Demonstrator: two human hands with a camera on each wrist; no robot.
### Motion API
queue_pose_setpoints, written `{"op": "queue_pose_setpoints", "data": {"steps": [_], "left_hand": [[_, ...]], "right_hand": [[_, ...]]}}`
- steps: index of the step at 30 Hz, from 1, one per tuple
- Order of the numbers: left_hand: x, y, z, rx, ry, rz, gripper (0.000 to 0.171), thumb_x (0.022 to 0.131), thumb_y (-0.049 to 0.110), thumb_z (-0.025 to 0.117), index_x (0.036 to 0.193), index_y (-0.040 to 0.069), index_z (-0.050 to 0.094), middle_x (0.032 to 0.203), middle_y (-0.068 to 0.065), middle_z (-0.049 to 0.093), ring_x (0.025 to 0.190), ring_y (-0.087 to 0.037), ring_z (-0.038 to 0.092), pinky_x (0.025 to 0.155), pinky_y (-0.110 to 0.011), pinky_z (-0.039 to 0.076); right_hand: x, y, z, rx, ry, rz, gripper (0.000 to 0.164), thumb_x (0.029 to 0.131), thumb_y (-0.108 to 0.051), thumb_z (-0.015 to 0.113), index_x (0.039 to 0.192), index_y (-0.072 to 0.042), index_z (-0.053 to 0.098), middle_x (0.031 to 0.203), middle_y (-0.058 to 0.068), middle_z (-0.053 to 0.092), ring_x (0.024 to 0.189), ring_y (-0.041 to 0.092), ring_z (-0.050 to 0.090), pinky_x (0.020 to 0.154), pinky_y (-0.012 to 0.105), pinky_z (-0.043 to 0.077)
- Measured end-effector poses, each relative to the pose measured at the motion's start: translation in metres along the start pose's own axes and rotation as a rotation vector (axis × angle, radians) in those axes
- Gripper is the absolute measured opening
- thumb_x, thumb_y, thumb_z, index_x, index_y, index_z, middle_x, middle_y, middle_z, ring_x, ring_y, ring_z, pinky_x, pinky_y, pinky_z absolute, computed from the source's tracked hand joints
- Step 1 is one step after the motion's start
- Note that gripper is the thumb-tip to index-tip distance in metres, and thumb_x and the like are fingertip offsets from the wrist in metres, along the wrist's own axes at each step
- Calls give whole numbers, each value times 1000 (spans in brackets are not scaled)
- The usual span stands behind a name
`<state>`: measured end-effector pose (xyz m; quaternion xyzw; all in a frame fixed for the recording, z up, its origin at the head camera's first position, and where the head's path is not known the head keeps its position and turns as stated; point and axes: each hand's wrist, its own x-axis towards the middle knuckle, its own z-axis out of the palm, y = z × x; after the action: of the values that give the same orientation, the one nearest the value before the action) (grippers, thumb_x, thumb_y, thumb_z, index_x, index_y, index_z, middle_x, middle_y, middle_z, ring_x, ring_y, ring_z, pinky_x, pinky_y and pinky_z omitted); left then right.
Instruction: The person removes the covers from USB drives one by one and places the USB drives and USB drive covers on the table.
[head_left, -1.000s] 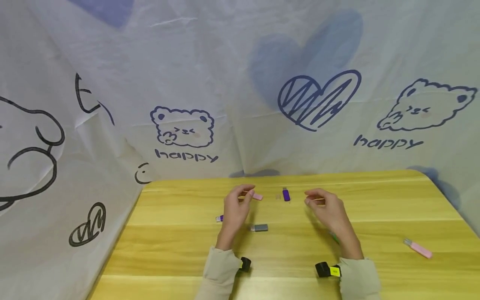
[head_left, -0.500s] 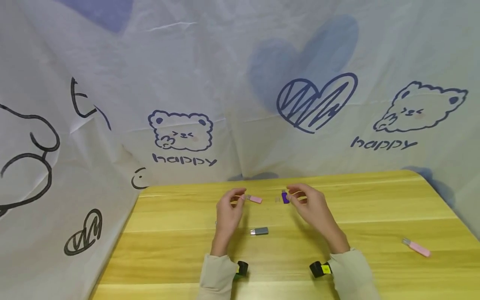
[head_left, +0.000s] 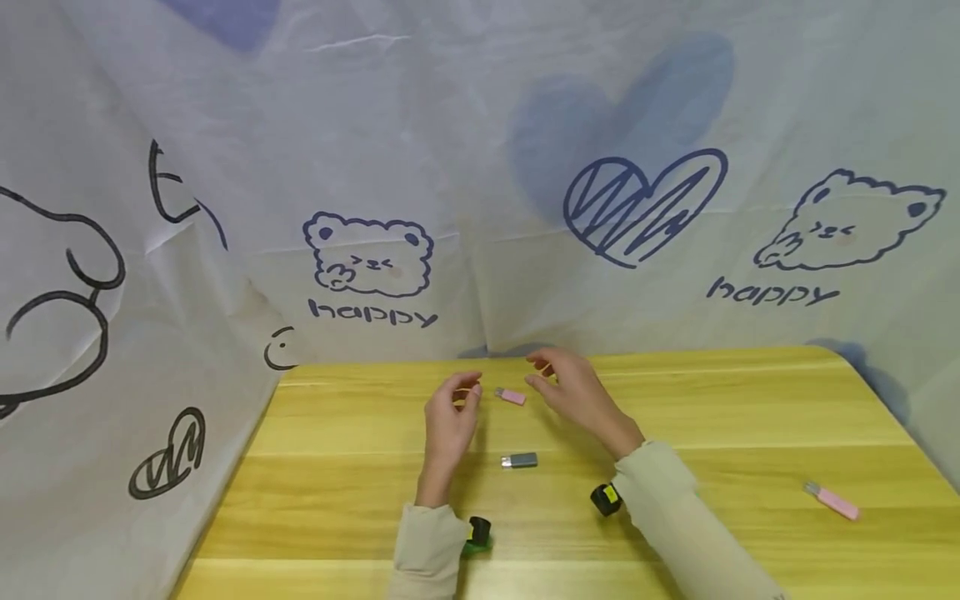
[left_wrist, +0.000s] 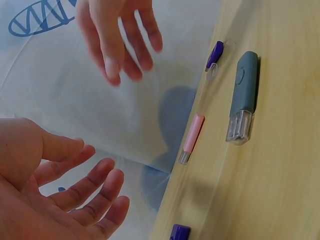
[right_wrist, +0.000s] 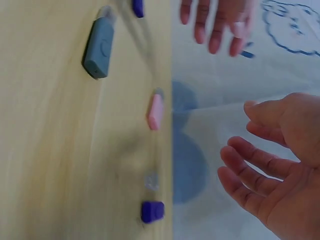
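My left hand (head_left: 452, 421) hovers above the table, fingers loosely bent and holding nothing. Just right of its fingertips lies a small pink USB stick (head_left: 512, 396), metal plug toward that hand. My right hand (head_left: 573, 396), also holding nothing, reaches in from the other side of this stick with curved, parted fingers. Nearer to me is a grey-teal USB stick (head_left: 520, 460) with a clear cap over its plug. A purple USB stick (right_wrist: 152, 211) and a clear cap (right_wrist: 151, 180) show in the right wrist view; my right hand hides them in the head view.
Another pink USB stick (head_left: 831, 501) lies far right. A second purple stick (left_wrist: 180, 231) shows at the bottom of the left wrist view. Something green (head_left: 477, 546) peeks out by the left wrist camera. A printed cloth (head_left: 487, 275) hangs behind the wooden table (head_left: 735, 417).
My right hand has moved left, over the purple stick and up to the pink one. My left hand has shifted slightly left, uncovering the pink stick's plug. The sticks lie where they were.
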<state>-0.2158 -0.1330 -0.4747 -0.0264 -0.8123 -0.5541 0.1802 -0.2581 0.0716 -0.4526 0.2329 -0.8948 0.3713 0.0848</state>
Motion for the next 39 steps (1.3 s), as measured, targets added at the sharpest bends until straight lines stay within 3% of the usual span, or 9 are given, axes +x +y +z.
{"op": "queue_pose_setpoints", "data": {"steps": [7,18,23,30,39], "left_hand": [[0,-2,2,1,-13,-45,19,99,1,65,117,1,72,111,-19,72,98,-35,70,85,-48,59],[1,-5,0,-6,-16,-35,19,97,-1,66,115,0,72,108,-18,72,96,-36,70,83,-45,60],[2,-6,0,2,-15,-33,18,99,2,66,115,1,73,110,-17,73,97,-35,70,83,-46,59],[3,-4,2,-10,-9,-49,19,99,5,66,117,-1,72,111,-17,73,98,-35,70,86,-49,58],[2,-4,1,-1,-13,-57,19,100,5,65,117,0,72,112,-18,72,100,-35,69,87,-49,58]], "right_hand": [[20,4,23,-81,-139,34,31,97,-12,73,124,2,68,118,19,69,106,33,67,90,46,56],[30,6,44,-177,-265,71,31,97,-18,74,118,4,71,109,17,70,102,30,64,93,45,53],[35,2,48,-210,-280,59,24,96,-12,73,111,6,72,109,18,71,106,34,65,97,47,52],[38,1,49,-258,-283,28,8,93,-5,72,87,1,70,84,9,65,82,27,61,78,43,54],[41,4,56,-243,-304,34,6,92,-4,74,88,0,73,87,10,70,86,30,66,83,44,56]]}}
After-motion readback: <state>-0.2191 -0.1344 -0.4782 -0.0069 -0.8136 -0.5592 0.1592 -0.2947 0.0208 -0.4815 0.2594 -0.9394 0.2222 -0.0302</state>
